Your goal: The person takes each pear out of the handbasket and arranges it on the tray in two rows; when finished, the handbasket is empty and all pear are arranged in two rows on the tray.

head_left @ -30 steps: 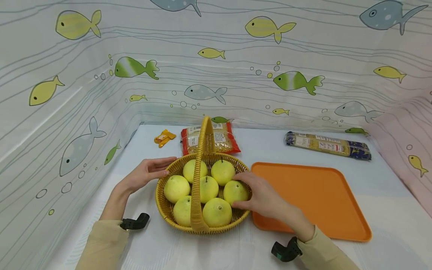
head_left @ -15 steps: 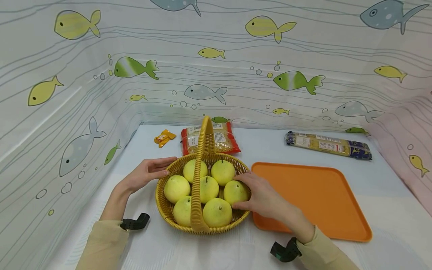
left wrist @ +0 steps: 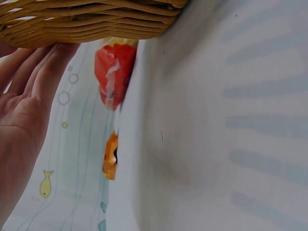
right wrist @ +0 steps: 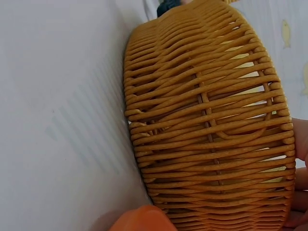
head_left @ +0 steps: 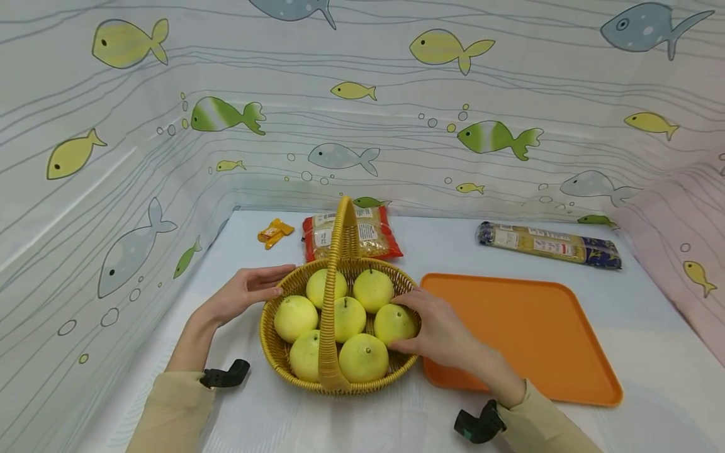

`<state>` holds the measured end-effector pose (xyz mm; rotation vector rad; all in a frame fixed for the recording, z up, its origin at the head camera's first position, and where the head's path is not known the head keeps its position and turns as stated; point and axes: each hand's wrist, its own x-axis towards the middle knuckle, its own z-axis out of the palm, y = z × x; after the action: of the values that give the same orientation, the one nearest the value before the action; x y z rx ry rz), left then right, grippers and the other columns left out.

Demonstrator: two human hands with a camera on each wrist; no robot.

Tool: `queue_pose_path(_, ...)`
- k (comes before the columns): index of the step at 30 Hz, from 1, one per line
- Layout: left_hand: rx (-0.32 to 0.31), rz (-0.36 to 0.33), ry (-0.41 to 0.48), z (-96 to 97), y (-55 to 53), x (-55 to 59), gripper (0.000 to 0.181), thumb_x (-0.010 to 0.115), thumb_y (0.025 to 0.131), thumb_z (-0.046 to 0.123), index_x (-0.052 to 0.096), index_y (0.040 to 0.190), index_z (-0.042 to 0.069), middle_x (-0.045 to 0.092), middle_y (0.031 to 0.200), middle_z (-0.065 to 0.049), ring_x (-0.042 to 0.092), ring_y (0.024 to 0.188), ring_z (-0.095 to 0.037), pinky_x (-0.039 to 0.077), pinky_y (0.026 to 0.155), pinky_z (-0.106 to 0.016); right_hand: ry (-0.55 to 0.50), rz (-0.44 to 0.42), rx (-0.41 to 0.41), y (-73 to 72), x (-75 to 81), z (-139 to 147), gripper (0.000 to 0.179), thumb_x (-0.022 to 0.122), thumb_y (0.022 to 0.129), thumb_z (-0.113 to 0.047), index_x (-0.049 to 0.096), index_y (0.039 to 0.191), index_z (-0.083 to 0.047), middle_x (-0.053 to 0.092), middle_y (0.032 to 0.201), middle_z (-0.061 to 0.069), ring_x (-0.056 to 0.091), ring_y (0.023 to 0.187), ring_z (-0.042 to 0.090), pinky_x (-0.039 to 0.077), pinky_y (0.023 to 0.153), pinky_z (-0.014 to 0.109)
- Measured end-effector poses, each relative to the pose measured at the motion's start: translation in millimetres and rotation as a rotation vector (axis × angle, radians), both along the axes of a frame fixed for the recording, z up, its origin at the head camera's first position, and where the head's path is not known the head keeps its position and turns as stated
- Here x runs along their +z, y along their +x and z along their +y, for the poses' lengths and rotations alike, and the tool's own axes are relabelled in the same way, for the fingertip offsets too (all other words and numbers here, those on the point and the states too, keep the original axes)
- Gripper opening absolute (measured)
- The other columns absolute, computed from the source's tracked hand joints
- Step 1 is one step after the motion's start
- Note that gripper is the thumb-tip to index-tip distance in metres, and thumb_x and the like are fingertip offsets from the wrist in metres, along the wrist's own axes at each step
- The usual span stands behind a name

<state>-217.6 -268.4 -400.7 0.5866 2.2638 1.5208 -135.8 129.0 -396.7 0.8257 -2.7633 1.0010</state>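
A wicker basket (head_left: 272, 357) with a tall arched handle stands on the table and holds several round yellow-green pears (head_left: 364, 358). At its left side my left hand (head_left: 240, 296) touches the rim with extended fingers; the left wrist view shows those fingers against the woven wall (left wrist: 96, 21). My right hand (head_left: 438, 330) reaches over the right rim, thumb and fingers around the rightmost pear (head_left: 393, 324), which lies among the others in the basket. In the right wrist view the basket's outer wall (right wrist: 207, 130) covers most of that hand and hides the pear.
An orange tray (head_left: 510, 333) lies right of the basket. Behind the basket is a red-ended clear food packet (head_left: 368, 233), with small orange-wrapped items (head_left: 274, 233) to its left. A long packet with dark blue ends (head_left: 549, 244) lies at the back right. Fish-printed curtains surround the table.
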Motion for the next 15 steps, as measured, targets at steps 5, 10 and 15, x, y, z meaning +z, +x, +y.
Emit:
queue_pose_path(5,-0.001,-0.001,0.003,-0.3,0.7,0.2,0.055,0.064,0.099,0.018,0.046,0.15,0.006,0.044,0.154,-0.016,0.055,0.126,0.0,0.047,0.098,-0.017,-0.016,-0.006,-0.013,1.4,0.5,-0.7,0.061,0.092,0.07,-0.028,0.068,0.122,-0.008,0.069,0.121,0.007,0.057,0.125,0.035,0.046,0.105,0.053)
queue_pose_path(10,0.002,0.005,-0.004,-0.2,0.9,0.6,0.055,0.063,0.099,0.017,0.045,0.15,0.005,0.044,0.154,-0.016,0.055,0.125,0.002,0.047,0.098,-0.016,-0.019,0.004,-0.01,2.1,1.6,-0.8,0.061,0.092,0.07,-0.028,0.068,0.122,-0.007,0.069,0.122,0.009,0.055,0.129,0.038,0.044,0.108,0.054)
queue_pose_path(15,0.0,0.005,-0.004,-0.2,0.6,-0.1,0.055,0.063,0.099,0.016,0.045,0.15,0.004,0.043,0.154,-0.017,0.055,0.125,0.002,0.047,0.098,-0.017,-0.048,0.013,0.008,1.1,1.6,-0.2,0.06,0.092,0.071,-0.027,0.067,0.122,-0.008,0.068,0.116,0.004,0.063,0.112,0.025,0.054,0.095,0.044)
